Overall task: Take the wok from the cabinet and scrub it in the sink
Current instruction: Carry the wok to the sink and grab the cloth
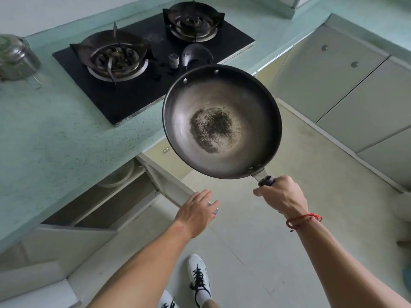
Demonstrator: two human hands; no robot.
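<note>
A dark metal wok (222, 121) with a burnt, speckled patch in its bottom hangs in the air in front of the counter. My right hand (281, 193) grips its black handle, with a red string on the wrist. My left hand (196, 210) reaches with straight fingers toward the edge of the open cabinet door (169, 181) below the counter; a small metal handle shows at its fingertips. Inside the open cabinet (106, 196) a pale round dish lies on a shelf. No sink is in view.
A black two-burner gas hob (142, 85) sits in the green countertop (55, 141), with a steel pot (16, 57) at the far left. Closed white cabinets (347, 85) line the right side. Tiled floor and my white shoe (199, 276) lie below.
</note>
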